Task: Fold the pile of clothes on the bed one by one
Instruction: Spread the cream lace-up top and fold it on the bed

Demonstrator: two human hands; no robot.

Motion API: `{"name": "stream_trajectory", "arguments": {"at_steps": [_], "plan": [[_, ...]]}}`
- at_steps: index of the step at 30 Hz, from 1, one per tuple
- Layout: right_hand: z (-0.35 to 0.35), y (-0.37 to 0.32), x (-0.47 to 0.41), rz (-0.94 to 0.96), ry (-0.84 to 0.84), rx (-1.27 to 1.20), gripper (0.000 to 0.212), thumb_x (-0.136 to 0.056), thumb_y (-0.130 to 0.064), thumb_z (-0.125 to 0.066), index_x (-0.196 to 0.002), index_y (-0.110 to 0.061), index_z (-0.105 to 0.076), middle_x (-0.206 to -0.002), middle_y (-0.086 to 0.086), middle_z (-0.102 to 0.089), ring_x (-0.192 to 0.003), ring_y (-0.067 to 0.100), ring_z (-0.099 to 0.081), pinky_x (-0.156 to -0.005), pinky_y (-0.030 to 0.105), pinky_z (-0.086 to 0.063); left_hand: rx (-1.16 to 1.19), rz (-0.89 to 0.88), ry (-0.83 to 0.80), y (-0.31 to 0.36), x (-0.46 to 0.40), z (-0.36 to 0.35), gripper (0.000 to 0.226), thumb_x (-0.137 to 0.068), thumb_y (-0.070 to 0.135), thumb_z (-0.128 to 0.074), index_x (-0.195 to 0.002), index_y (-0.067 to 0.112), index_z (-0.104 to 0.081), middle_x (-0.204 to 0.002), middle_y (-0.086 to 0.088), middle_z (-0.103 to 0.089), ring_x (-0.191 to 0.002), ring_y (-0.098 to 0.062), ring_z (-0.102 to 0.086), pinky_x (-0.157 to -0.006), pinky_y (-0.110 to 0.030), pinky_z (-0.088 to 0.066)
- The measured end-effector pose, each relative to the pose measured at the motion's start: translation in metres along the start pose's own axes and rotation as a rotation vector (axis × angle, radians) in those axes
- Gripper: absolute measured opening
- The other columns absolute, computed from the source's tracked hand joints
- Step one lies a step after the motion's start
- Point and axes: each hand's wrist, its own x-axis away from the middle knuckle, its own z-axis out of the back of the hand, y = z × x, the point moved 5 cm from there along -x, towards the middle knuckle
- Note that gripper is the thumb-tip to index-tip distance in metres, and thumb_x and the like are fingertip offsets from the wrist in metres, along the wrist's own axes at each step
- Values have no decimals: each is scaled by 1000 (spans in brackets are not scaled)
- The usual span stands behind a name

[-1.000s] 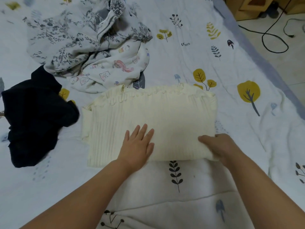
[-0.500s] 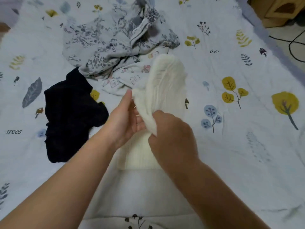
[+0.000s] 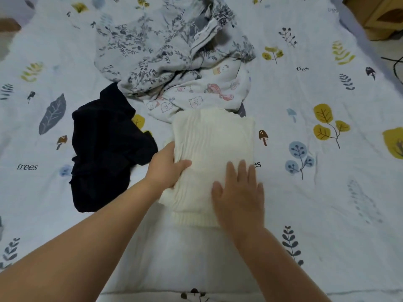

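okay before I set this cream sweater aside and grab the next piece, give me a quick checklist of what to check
1. Cream sweater folded into a compact block: ok.
2. Right hand flat on top, pressing it: ok.
3. Left hand grips its left edge, ready to lift: ok.
4. Bottom layer's edges aligned: not ok, they stick out at the near left.
5. Free bedsheet to the right for setting it down: ok.
6. Next pieces reachable, dark garment and floral garment: ok.

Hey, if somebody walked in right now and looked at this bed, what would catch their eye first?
Probably the cream ribbed sweater, folded into a neat block in the middle of the bed, with the right hand pressed flat on it and the left hand gripping its left edge. Next, the dark navy garment crumpled to its left, and the grey floral garment heaped behind on the leaf-print sheet.
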Motion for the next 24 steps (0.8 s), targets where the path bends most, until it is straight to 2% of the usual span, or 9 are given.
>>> {"name": "stream_trajectory", "arguments": {"at_steps": [1,2,5,6,8,10,12,17,24], "plan": [[-17,7,4,-21,-158,56,64,-98,-41,-27,-150,-19,2,-158,8,9,-145,25,11,-117,45,-5,-78,25,27,-4,0,-1,49,-84,26,-66,-123,7,-45,-114,-8,-58,-102,-24,-54,-76,-30,-37],[-25,11,10,-9,-221,112,68,-98,-46,-24,-149,-20,13,-156,7,21,-143,26,20,-116,47,1,-189,63,51,-7,1,0,58,-82,32,-67,-127,7,-39,-118,-11,-55,-106,-28,-52,-77,-33,-38],[-20,7,14,15,-200,80,69,-97,-49,-23,-149,-22,13,-154,7,25,-142,24,24,-115,46,7,-514,88,188,4,5,10,89,-84,43,-61,-147,8,-7,-142,-18,-31,-128,-33,-32,-99,-42,-34],[-11,5,9,2,-144,33,66,-97,-47,-23,-149,-24,9,-156,5,22,-142,22,22,-115,45,7,-537,-18,273,14,8,12,86,-87,41,-57,-149,10,-5,-148,-18,-23,-134,-33,-26,-105,-44,-29],[3,4,-5,-17,6,8,61,-98,-43,-22,-150,-26,7,-156,2,19,-143,19,21,-115,44,8,-556,-293,377,32,13,5,70,-90,41,-43,-149,15,-16,-153,-17,-20,-139,-36,-20,-110,-51,-21],[-3,8,-19,-26,22,34,62,-98,-44,-20,-149,-26,11,-156,1,22,-143,18,22,-115,46,8,-676,-398,220,29,12,-18,69,-86,51,-18,-149,23,-16,-157,-11,-10,-143,-36,-8,-112,-57,-7],[-24,15,-27,-47,-60,64,64,-97,-49,-19,-148,-28,14,-155,-1,24,-142,18,22,-116,49,7,-732,-371,18,2,8,-43,76,-78,60,1,-148,32,-2,-158,-2,6,-144,-29,11,-112,-56,5],[-46,24,-24,-43,-47,90,66,-95,-53,-19,-147,-32,16,-154,-3,26,-142,17,23,-115,48,7,-527,-332,41,-35,12,-58,64,-82,63,-5,-141,39,9,-150,9,18,-138,-15,22,-113,-50,4],[-42,22,-29,-26,-58,78,65,-96,-52,-22,-149,-31,9,-156,-3,19,-144,17,16,-116,47,-3,-524,-294,-25,-29,6,-58,67,-76,65,3,-136,42,21,-146,12,31,-140,-18,25,-115,-53,3]]}}
